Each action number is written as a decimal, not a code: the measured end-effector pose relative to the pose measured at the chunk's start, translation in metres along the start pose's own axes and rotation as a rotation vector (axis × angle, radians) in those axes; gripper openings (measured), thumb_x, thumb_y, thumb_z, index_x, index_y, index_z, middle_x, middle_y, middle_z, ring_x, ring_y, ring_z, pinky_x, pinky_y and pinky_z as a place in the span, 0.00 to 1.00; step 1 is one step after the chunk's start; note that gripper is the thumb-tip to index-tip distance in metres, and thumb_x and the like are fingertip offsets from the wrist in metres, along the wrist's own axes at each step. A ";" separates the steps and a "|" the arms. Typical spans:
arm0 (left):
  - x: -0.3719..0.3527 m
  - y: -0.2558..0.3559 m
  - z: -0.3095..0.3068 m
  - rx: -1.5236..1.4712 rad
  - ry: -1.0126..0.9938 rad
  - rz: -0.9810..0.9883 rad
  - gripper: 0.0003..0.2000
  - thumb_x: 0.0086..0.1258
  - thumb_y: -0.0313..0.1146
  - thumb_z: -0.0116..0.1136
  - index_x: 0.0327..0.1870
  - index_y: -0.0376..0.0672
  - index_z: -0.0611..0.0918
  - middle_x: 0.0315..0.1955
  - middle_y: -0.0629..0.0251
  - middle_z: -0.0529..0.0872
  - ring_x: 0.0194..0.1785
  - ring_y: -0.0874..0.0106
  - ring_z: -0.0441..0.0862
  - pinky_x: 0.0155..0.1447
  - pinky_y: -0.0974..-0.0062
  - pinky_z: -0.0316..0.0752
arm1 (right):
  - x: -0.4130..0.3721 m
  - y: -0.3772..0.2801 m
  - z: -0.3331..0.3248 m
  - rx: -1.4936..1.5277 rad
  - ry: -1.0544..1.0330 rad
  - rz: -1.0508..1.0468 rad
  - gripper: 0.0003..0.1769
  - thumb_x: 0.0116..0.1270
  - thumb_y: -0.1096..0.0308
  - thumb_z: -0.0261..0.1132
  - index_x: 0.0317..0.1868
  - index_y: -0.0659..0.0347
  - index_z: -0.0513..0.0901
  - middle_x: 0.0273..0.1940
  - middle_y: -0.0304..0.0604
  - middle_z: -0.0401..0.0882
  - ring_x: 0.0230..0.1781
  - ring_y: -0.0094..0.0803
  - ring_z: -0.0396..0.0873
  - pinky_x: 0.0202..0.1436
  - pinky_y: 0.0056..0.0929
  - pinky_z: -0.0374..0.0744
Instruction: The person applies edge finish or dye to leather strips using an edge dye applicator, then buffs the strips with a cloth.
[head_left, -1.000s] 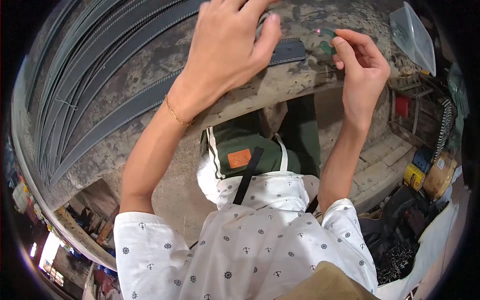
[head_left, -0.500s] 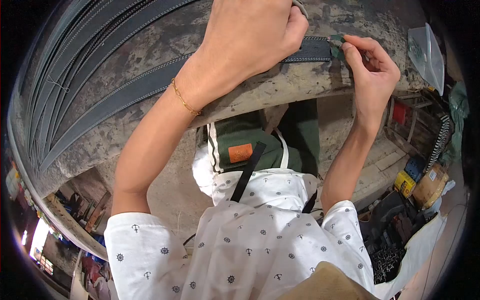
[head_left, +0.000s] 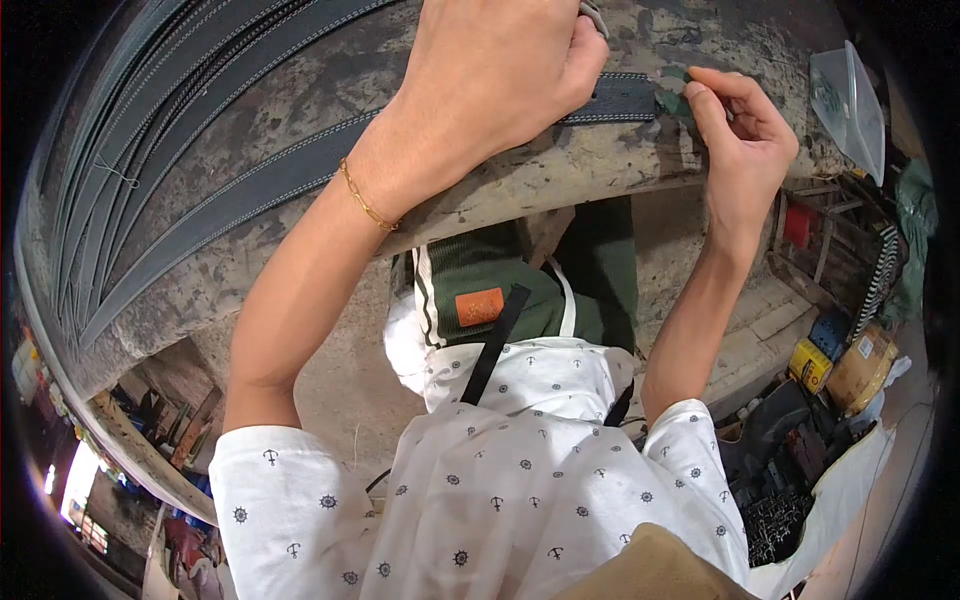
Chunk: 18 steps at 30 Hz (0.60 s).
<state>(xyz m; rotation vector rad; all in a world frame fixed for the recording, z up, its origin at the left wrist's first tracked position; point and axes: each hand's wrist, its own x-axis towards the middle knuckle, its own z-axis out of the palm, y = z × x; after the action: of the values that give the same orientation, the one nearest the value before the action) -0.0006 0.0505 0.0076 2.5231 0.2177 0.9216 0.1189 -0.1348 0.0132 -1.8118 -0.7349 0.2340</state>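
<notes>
A dark strap (head_left: 262, 178) with pale stitching along its edges curves over the worn work surface, its square end lying between my two hands. My left hand (head_left: 500, 70) is closed in a fist above this strap and hides part of it. A greyish bit of something (head_left: 594, 17) shows beside the left thumb, but I cannot tell what it is. At the strap's end, my right hand (head_left: 748, 125) pinches a small green scrap (head_left: 673, 99) between thumb and fingertips.
Several more stitched straps (head_left: 150, 110) fan out on the left of the stained surface (head_left: 480, 203). A clear plastic box (head_left: 848, 110) stands at its right edge. Lower right, a yellow box (head_left: 810, 367) sits among clutter. The strap of a green bag (head_left: 480, 270) hangs below.
The green scrap has shifted slightly in my right fingers at the strap's end. Both hands otherwise keep nearly the same pose.
</notes>
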 end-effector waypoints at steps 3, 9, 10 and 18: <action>0.000 0.000 0.000 -0.001 0.002 -0.003 0.14 0.62 0.27 0.58 0.48 0.33 0.80 0.50 0.50 0.78 0.58 0.53 0.75 0.62 0.56 0.67 | 0.000 0.001 -0.001 -0.003 -0.011 -0.003 0.06 0.66 0.77 0.70 0.43 0.65 0.90 0.29 0.26 0.81 0.29 0.10 0.72 0.33 0.12 0.67; -0.001 -0.001 0.001 0.025 0.023 0.036 0.14 0.63 0.28 0.57 0.48 0.33 0.80 0.50 0.50 0.78 0.59 0.53 0.74 0.62 0.56 0.67 | 0.000 0.001 -0.001 -0.018 -0.048 -0.009 0.06 0.65 0.77 0.70 0.43 0.65 0.90 0.29 0.25 0.80 0.29 0.09 0.71 0.33 0.12 0.67; -0.001 -0.001 0.001 0.017 0.008 0.021 0.14 0.63 0.28 0.57 0.48 0.33 0.80 0.50 0.50 0.78 0.59 0.53 0.74 0.62 0.56 0.67 | 0.000 0.001 -0.001 -0.015 -0.050 -0.006 0.06 0.65 0.77 0.70 0.43 0.65 0.90 0.29 0.25 0.80 0.29 0.10 0.72 0.33 0.12 0.67; 0.000 0.000 0.000 0.008 -0.019 0.003 0.13 0.63 0.28 0.57 0.48 0.34 0.80 0.50 0.51 0.79 0.58 0.54 0.74 0.61 0.57 0.67 | 0.000 0.001 0.000 0.000 -0.014 -0.033 0.06 0.66 0.77 0.70 0.43 0.65 0.90 0.30 0.26 0.81 0.29 0.10 0.73 0.34 0.12 0.69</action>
<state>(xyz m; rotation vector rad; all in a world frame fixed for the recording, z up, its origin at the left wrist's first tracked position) -0.0008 0.0506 0.0078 2.5394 0.2121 0.8999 0.1197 -0.1351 0.0128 -1.7985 -0.7740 0.2258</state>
